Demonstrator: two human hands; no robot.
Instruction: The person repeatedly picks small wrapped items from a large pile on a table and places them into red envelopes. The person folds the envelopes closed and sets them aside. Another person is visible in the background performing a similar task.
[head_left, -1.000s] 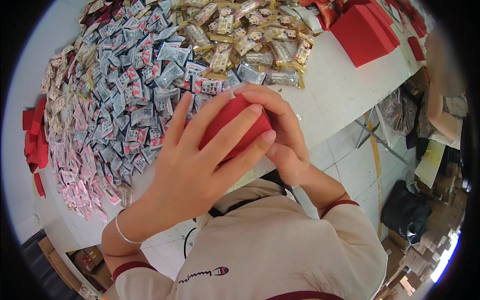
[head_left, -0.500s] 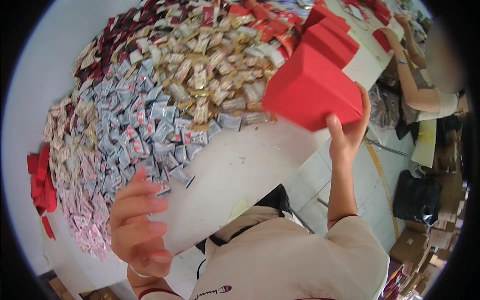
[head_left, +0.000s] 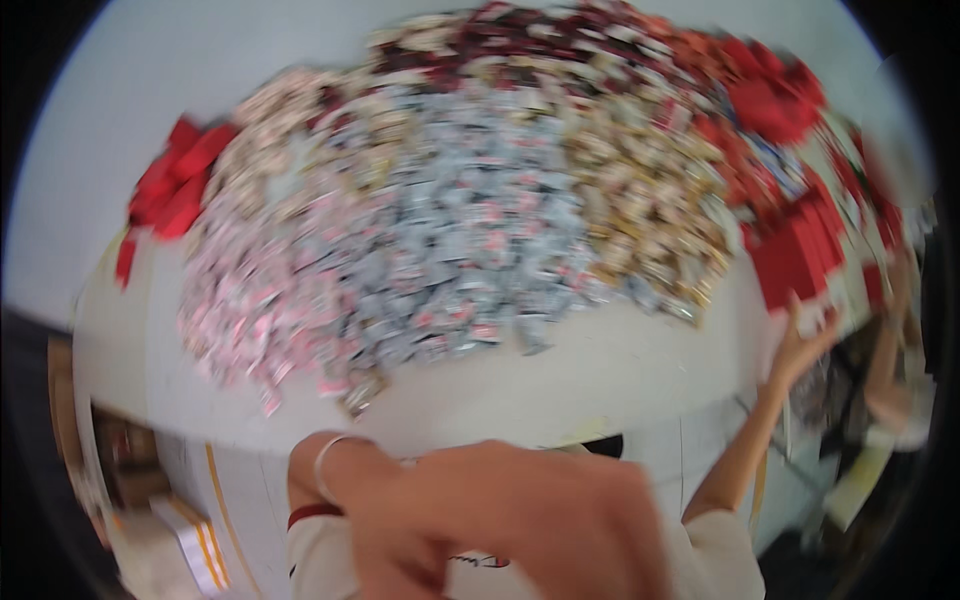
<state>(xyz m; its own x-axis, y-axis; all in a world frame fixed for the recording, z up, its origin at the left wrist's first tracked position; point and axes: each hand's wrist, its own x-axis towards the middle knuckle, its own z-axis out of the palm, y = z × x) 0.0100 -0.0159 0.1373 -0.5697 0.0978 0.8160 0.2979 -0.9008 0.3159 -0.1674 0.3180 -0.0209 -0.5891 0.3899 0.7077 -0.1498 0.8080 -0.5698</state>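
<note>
At the right end of the table, my right hand (head_left: 803, 346) has its fingers apart at the near lower edge of a red box (head_left: 790, 262). Its fingertips look to touch or nearly touch that box, which stands against other red boxes (head_left: 822, 215). My left hand (head_left: 520, 510) is large and smeared by motion, low in the middle in front of my shirt. Its fingers are bent, but I cannot see whether anything is in them. Beyond it spread heaps of small wrapped packets: pink (head_left: 265, 310), grey-blue (head_left: 470, 220) and gold (head_left: 650, 200).
Dark red packets (head_left: 560, 40) lie along the back. Red pieces (head_left: 175, 180) sit at the left end, and a red bundle (head_left: 770, 100) at the back right. Another person's arm (head_left: 888, 365) reaches in at the far right. The table's near edge curves before me.
The view has swung left. The red box that my right hand gripped now stands by the other red boxes, with the fingers spread. My left hand has come in toward my body.
</note>
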